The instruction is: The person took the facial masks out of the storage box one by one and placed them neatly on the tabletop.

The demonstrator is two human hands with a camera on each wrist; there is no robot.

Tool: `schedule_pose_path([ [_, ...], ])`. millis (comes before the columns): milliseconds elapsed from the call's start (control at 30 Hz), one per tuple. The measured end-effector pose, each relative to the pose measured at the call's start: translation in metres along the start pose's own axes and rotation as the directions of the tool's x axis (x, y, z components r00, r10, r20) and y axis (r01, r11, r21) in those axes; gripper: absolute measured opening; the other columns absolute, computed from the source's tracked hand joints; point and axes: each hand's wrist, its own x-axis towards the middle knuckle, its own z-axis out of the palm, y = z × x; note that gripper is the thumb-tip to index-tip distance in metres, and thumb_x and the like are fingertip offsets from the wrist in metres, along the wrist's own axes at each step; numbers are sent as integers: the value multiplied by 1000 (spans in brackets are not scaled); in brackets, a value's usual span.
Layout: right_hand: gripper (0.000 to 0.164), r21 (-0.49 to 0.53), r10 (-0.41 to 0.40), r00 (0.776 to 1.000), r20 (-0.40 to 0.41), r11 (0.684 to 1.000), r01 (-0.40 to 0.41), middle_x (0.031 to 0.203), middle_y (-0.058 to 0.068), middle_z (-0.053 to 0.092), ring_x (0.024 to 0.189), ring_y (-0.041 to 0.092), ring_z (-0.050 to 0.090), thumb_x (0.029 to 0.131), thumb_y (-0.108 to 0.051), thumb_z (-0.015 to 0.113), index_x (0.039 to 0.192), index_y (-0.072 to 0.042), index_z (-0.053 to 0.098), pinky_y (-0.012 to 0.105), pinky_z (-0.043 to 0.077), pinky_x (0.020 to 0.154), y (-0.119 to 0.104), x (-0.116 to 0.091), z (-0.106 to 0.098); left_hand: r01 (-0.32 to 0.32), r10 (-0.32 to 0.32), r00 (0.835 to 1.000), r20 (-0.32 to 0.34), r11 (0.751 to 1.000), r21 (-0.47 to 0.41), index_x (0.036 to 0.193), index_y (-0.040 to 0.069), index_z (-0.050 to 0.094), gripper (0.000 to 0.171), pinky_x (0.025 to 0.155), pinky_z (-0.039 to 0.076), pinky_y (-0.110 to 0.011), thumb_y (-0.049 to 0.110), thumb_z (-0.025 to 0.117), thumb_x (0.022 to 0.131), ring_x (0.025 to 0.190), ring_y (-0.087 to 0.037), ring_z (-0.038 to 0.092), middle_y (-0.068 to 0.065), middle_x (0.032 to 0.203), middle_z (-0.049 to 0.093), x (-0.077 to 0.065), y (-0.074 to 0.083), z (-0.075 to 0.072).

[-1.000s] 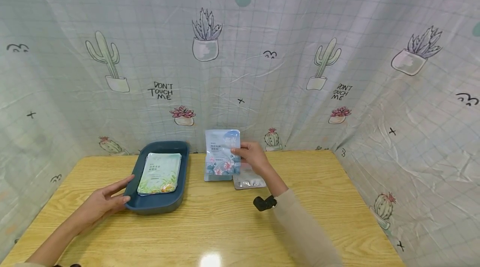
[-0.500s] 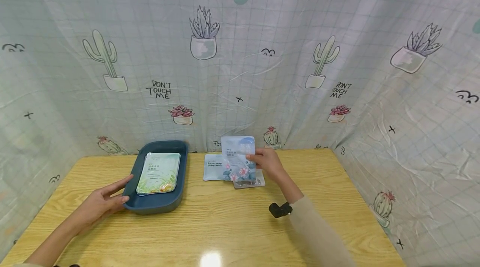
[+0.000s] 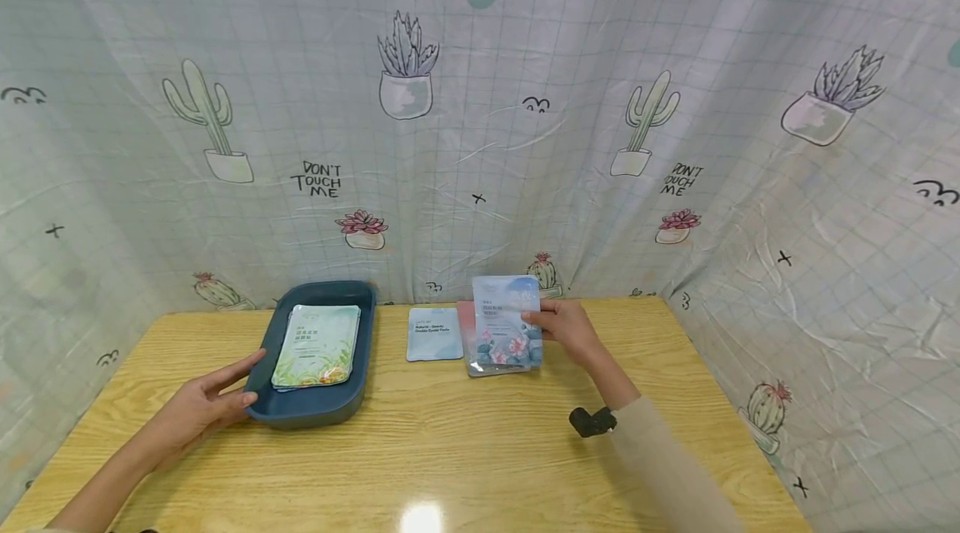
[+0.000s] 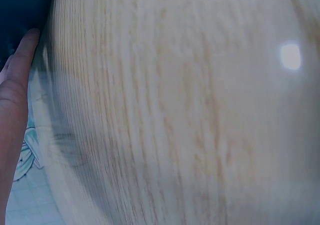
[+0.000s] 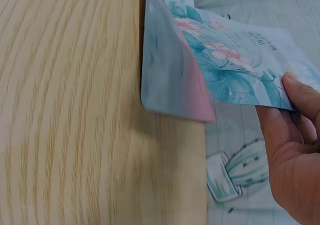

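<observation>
In the head view, my right hand [image 3: 570,331] pinches the edge of a blue floral sachet [image 3: 497,312] between thumb and fingers. In the right wrist view the sachet [image 5: 225,65] overlaps a tilted pink-and-silver sachet [image 5: 175,75]; whether they touch is unclear. My left hand [image 3: 198,412] rests at the near left corner of a dark blue tray [image 3: 348,412], its fairly straight thumb and fingers touching the rim. Inside the tray lies a small stack of green floral sachets [image 3: 317,346]. A pale blue sachet [image 3: 435,335] lies flat on the table between tray and pink sachet.
The wooden table [image 3: 420,450] meets a cactus-print curtain [image 3: 480,141] at its back and sides. A black wrist camera [image 3: 592,422] sits on my right wrist.
My right hand has carried the blue floral sachet rightward, away from above the pale blue sachet to in front of the pink-and-silver one. My left hand and the tray stay put.
</observation>
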Motion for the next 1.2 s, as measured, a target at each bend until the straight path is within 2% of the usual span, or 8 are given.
schedule_pose_path([
  [200,35,-16,9,1000,-2,1000,-9,113,20,73,96,24,73,99,-15,68,125,8,68,42,61,84,0,-4,-19,19,-19,1000,-14,1000,16,164,10,16,67,95,56,-31,5,51,107,125,-4,58,28,141,37,0,-1,-1],
  [367,32,-41,16,1000,-12,999,-16,110,19,73,92,21,73,99,-15,68,122,8,70,43,61,84,6,-6,-33,34,-33,999,-27,999,30,164,11,16,68,95,56,-32,6,51,107,124,-5,58,32,139,39,1,-2,-3],
  [467,32,-57,23,999,-23,998,-24,110,18,73,92,20,73,99,-16,69,122,7,70,44,61,85,9,-8,-40,22,-22,1000,-8,999,24,164,10,15,67,96,56,-32,5,50,107,125,-6,58,32,139,39,1,-2,-3],
  [767,35,-63,54,998,-46,996,-56,112,20,73,92,20,73,99,-15,69,125,9,68,43,61,85,11,-10,-56,4,-4,1000,-7,1000,25,164,7,14,67,95,56,-31,4,50,107,126,-2,57,33,141,41,0,1,-1],
  [1000,36,-97,74,996,-48,992,-78,110,19,74,88,18,73,99,-14,68,126,10,67,42,61,83,9,-7,-67,-16,16,1000,18,1000,-3,163,5,13,66,95,56,-31,2,48,107,126,-3,57,33,141,42,0,3,0],
  [1200,34,-143,99,994,-46,984,-104,108,18,74,86,18,73,100,-14,68,124,11,67,41,62,82,8,1,-79,-2,2,1000,12,1000,5,164,7,14,66,95,56,-31,3,48,107,126,-3,57,34,141,41,0,2,-1],
])
